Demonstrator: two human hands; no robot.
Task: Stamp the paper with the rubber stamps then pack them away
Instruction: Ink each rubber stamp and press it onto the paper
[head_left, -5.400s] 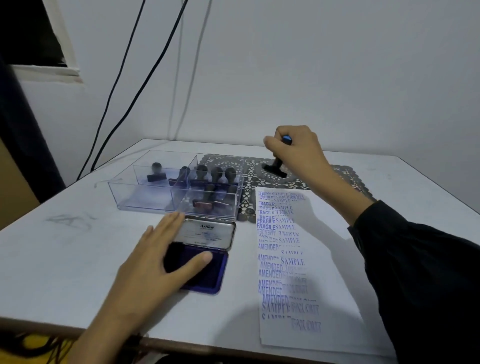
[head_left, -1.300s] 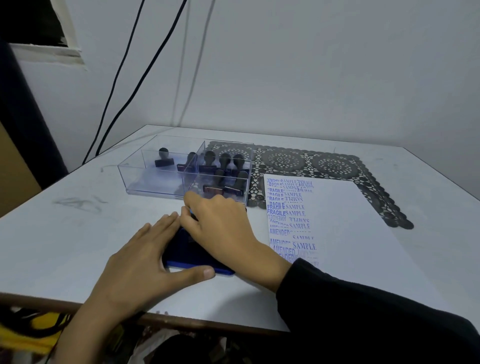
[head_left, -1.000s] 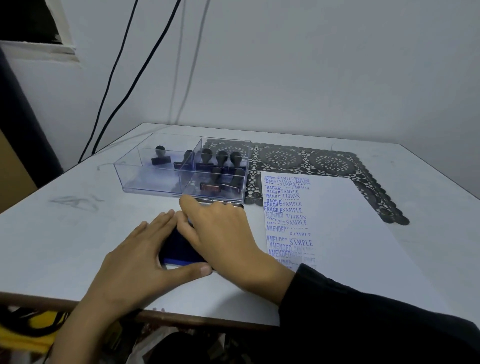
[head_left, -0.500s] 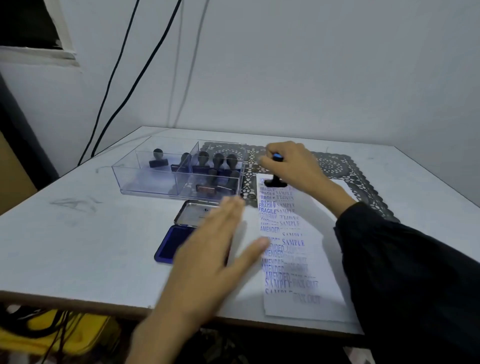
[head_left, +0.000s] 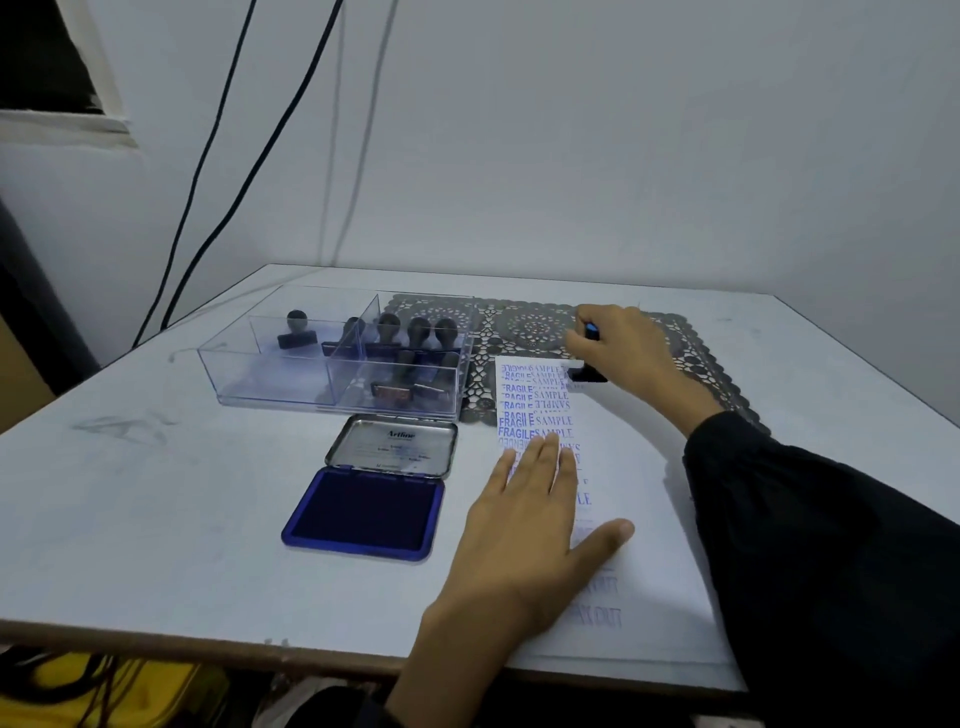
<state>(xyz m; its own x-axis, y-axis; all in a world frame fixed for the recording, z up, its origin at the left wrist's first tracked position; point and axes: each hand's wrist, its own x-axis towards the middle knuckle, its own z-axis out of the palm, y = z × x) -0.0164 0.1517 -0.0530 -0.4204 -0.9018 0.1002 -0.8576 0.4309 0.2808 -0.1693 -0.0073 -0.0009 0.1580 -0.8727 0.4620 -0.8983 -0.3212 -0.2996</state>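
A white paper (head_left: 639, 452) with columns of blue stamped words lies on the table's right half. My left hand (head_left: 535, 525) lies flat on its left part, fingers straight. At the paper's far edge my right hand (head_left: 621, 345) grips a black rubber stamp (head_left: 588, 371), whose base touches the sheet. The open blue ink pad (head_left: 366, 512) sits left of the paper, lid tipped back. A clear plastic organiser (head_left: 260, 374) behind it holds several black-handled stamps (head_left: 415, 338).
A dark lace placemat (head_left: 524, 322) lies under the paper's far end and beside the organiser. Black cables (head_left: 208, 171) hang down the wall at the back left. The table's front edge (head_left: 208, 631) runs just below my left wrist.
My right hand left the ink pad with the stamp and carried it to the paper's far edge. My left hand moved from the ink pad onto the paper.
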